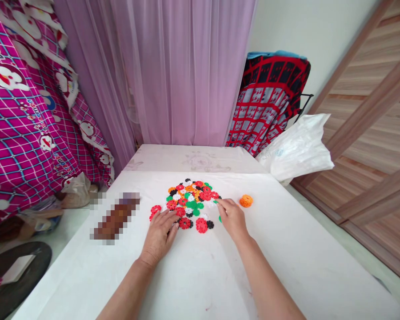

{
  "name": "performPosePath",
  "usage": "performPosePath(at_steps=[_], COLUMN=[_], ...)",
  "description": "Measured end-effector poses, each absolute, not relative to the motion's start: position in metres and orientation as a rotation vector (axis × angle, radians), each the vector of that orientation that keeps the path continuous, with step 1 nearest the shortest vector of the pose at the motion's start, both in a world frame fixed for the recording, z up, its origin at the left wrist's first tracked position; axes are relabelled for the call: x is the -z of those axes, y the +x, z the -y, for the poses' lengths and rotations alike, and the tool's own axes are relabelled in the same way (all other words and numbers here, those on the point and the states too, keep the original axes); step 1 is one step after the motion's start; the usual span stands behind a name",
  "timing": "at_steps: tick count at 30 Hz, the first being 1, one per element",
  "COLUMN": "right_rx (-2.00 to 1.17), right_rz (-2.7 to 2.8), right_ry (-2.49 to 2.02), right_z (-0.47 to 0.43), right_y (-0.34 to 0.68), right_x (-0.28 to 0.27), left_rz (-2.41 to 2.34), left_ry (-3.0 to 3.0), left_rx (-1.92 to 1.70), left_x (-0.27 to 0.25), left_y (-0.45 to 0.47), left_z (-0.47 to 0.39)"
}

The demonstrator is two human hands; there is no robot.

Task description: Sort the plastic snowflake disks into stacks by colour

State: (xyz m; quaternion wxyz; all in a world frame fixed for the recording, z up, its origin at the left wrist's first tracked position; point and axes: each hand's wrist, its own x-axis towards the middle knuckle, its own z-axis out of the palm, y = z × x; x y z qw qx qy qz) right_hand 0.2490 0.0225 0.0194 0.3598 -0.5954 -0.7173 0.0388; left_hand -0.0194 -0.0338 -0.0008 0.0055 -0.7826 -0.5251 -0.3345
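A loose pile of plastic snowflake discs [190,192] in red, green, orange, black and white lies on the table before me. My left hand [160,233] rests palm down at the pile's near left side. Its fingers are stretched out and touch red discs [155,209]. At the right side of the pile, my right hand [232,218] has its fingertips closed on a green disc [216,202], largely hidden by the fingers. Another green disc peeks out beside this hand. To its right sits a small stack of orange discs [246,201].
A white cloth covers the table [200,275]. A blurred brown object [116,216] lies on its left part. Beyond the far right edge are a white plastic bag [296,149] and a chair under a red patterned cloth [263,98]. Purple curtains [186,71] hang behind.
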Motion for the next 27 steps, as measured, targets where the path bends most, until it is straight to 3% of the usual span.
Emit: performPosePath(at_steps=[14,27], right_rx=[0.066,-0.023], right_rz=[1.959,2.037], right_ry=[-1.556,-1.573], right_z=[0.009,0.010], right_y=[0.282,0.277], right_x=[0.001,0.001], left_rz=[1.577,1.576], left_ry=[-2.436,-2.443], left_rx=[1.092,1.115], left_x=[0.000,0.001], left_y=[-0.021,-0.022], left_z=[0.032,0.032])
